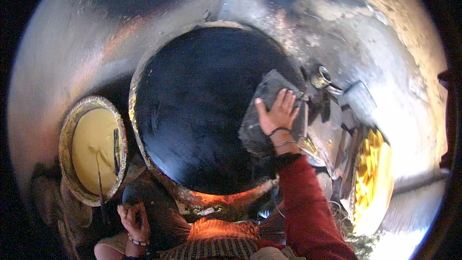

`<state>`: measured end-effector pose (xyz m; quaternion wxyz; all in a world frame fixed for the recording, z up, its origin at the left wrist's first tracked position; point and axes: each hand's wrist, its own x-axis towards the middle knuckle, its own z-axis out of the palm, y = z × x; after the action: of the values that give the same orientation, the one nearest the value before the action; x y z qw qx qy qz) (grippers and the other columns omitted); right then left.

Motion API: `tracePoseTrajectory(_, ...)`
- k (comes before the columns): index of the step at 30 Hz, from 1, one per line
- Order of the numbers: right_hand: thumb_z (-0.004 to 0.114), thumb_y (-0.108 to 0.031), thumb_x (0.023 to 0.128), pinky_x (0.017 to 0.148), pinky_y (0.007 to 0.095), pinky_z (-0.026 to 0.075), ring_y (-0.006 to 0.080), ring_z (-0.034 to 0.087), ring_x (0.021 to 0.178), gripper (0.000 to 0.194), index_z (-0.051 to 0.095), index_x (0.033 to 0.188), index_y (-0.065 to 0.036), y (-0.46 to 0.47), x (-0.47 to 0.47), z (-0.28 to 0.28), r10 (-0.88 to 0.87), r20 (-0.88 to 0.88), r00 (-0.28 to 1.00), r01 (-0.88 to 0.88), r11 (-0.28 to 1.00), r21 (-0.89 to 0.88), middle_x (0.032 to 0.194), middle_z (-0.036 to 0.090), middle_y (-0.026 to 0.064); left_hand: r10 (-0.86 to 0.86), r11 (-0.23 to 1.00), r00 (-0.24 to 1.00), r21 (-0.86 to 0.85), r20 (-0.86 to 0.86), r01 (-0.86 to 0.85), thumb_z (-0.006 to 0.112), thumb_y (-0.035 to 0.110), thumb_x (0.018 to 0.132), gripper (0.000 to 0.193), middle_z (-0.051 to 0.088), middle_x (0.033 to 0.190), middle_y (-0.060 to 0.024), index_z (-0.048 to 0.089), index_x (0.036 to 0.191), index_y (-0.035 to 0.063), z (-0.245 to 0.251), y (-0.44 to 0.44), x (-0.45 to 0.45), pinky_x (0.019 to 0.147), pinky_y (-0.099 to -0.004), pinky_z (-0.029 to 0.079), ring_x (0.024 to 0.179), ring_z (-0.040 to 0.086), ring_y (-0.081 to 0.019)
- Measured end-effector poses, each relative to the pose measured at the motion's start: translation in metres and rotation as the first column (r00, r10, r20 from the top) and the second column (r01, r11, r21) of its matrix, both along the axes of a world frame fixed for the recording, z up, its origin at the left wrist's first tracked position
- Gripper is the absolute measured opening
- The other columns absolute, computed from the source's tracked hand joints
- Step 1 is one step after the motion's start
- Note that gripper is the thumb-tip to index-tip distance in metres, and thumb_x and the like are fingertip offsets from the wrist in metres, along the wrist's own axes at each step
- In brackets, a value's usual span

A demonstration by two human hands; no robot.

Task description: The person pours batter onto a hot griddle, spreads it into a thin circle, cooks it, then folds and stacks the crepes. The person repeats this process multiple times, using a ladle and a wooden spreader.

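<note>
A large round dark griddle (205, 108) lies before me over a fire that glows below its near edge. My right hand (279, 113) presses flat, fingers spread, on a dark folded cloth (258, 126) at the griddle's right side. At the lower left, my left hand (134, 220) hangs with its fingers curled near my knee; whether it holds anything cannot be told. To the left stands a crusted basin (65, 151) of pale yellow batter (90, 133), with a thin-handled ladle (99, 177) resting in it.
Right of the griddle are a metal cup (321, 77), a flat grey piece (361, 95) and assorted small items. Beyond them sits a container with yellow strips (368, 173). Flames (223, 199) show at the griddle's near edge, close to my lap. A sooty wall (325, 18) curves behind.
</note>
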<state>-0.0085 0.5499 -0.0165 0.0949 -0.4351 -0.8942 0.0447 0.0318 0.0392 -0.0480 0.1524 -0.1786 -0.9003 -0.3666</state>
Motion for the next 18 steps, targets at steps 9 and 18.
tracePoseTrajectory(9, 0.041, -0.079, 0.079, 0.114, 0.0588, 0.006, 0.0325, 0.008, 0.147, 0.098, 0.013, 0.153, -0.021, 0.089, -0.214, 0.05, 0.105, 0.061, 0.993, -0.106, 0.994, 0.011, 0.159, 0.01, 0.0139, 0.063, 0.998, 0.941, -0.02, 0.333, -0.06, 0.068, 0.012, 0.068, 0.02, 0.045, 0.081, -0.0105, 0.065, 0.088, 0.0117, -0.013, -0.037, -0.01, 0.067, -0.0433, 0.035, 0.077, 0.045, -0.03)
tracePoseTrajectory(18, 0.046, -0.063, 0.084, 0.114, 0.0575, 0.005, 0.0321, 0.011, 0.146, 0.081, 0.027, 0.149, -0.019, -0.171, -0.26, 0.04, 0.844, 0.187, 0.502, -0.862, 0.471, 0.188, 0.157, 0.019, 0.0147, -0.092, 0.995, 0.995, -0.043, -0.036, 0.09, 0.068, 0.006, 0.067, 0.015, 0.052, 0.076, -0.0067, 0.065, 0.082, 0.0085, 0.032, -0.02, -0.03, 0.067, -0.0401, 0.035, 0.073, 0.047, -0.0268)
